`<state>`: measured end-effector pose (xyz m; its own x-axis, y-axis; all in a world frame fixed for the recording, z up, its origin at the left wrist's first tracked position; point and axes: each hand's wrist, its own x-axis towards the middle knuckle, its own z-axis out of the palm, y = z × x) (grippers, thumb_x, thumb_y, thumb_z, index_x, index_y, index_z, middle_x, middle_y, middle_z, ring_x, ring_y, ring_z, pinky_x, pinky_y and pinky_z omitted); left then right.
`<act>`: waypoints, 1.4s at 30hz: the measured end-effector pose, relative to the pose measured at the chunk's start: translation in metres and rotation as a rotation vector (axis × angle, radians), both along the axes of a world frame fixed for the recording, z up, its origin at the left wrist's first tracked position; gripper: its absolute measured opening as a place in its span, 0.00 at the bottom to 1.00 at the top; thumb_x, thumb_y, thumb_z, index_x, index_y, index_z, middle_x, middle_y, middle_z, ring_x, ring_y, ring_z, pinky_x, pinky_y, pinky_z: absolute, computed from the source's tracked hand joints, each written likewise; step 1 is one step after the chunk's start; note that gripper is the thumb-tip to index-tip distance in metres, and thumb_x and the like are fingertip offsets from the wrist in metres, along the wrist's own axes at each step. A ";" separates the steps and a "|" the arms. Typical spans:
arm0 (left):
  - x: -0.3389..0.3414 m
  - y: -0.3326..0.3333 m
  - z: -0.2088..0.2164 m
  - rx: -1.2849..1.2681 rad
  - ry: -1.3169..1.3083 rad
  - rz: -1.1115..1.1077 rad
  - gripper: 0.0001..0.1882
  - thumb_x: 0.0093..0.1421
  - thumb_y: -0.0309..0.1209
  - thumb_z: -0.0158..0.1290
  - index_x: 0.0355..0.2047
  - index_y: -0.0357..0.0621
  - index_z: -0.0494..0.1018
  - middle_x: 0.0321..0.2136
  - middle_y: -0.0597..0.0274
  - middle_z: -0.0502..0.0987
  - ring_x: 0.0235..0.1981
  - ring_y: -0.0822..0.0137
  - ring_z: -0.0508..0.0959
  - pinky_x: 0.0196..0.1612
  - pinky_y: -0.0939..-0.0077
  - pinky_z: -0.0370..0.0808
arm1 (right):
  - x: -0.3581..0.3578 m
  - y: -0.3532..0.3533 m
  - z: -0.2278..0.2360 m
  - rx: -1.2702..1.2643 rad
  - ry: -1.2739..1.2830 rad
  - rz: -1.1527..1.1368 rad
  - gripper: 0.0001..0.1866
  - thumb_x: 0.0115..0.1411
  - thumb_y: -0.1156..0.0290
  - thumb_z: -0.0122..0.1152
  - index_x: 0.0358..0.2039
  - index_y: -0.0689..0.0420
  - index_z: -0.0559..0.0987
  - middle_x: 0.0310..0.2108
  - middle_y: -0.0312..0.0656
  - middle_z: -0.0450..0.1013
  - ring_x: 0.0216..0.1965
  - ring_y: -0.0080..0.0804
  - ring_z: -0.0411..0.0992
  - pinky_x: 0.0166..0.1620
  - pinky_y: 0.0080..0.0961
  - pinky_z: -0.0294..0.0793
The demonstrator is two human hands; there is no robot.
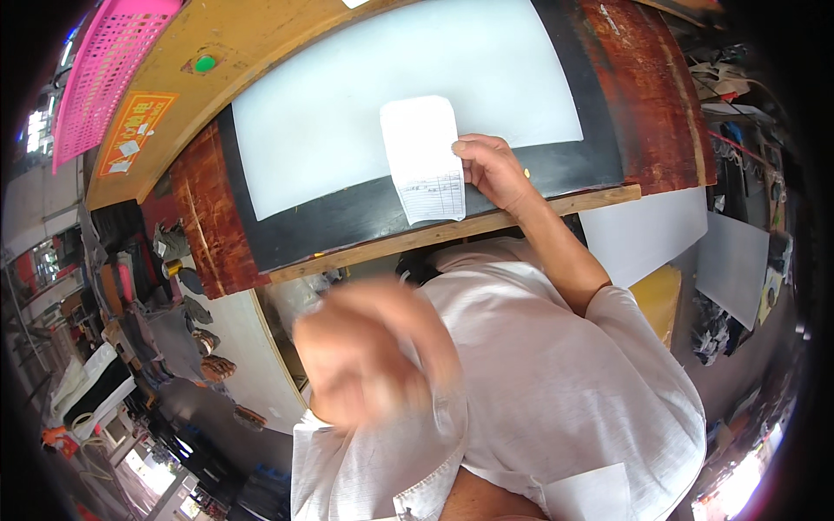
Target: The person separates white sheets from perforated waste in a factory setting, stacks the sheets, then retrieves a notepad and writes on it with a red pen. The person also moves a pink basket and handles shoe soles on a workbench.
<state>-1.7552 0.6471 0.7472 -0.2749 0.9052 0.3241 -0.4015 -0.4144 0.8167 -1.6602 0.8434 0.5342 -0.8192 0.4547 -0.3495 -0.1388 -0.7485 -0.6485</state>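
So, right hand (493, 172) pinches one paper slip (421, 143) by its right edge, thumb and fingertips only. Grip at the edge probably leaves the ruled rows on the near end uncovered. Slip is mid-table: far part over the white sheet (313, 113), near end over the black mat (339, 227). Can't tell if it touches either.

Left hand (373, 352) is up in front of the shirt (556, 365), blurred; can't tell if spread, closed or pinching anything.

Mat looks like a backing for the sheet, dark border showing left, right and near. Wood strip (556, 207) along the near edge, likely edging.

Count: 2 hands, 1 slip, 1 sheet on 1 mat, 1 strip. Far left: 1 pink basket (109, 82), 1 green button (205, 63), 1 orange sticker (135, 135), maybe a warning given its spot near the button
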 end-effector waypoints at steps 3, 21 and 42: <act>-0.019 0.019 -0.038 -0.499 0.483 0.691 0.11 0.69 0.31 0.53 0.41 0.33 0.76 0.47 0.46 0.78 0.42 0.60 0.81 0.46 0.65 0.79 | 0.001 -0.003 0.007 0.003 0.013 0.000 0.17 0.65 0.69 0.58 0.48 0.70 0.80 0.42 0.47 0.80 0.41 0.34 0.79 0.46 0.33 0.78; -0.035 0.029 -0.142 -0.903 -0.026 0.400 0.16 0.67 0.35 0.60 0.45 0.30 0.79 0.35 0.55 0.84 0.30 0.73 0.81 0.33 0.76 0.78 | 0.009 -0.018 0.020 0.263 -0.034 0.096 0.14 0.64 0.72 0.60 0.47 0.65 0.82 0.35 0.39 0.80 0.32 0.22 0.76 0.36 0.22 0.77; -0.044 0.029 -0.144 -0.914 -0.044 0.446 0.13 0.68 0.33 0.58 0.41 0.31 0.81 0.32 0.57 0.84 0.27 0.75 0.80 0.31 0.78 0.77 | 0.018 -0.014 0.005 0.338 -0.232 -0.042 0.11 0.69 0.71 0.58 0.45 0.63 0.82 0.30 0.35 0.76 0.27 0.20 0.71 0.34 0.19 0.74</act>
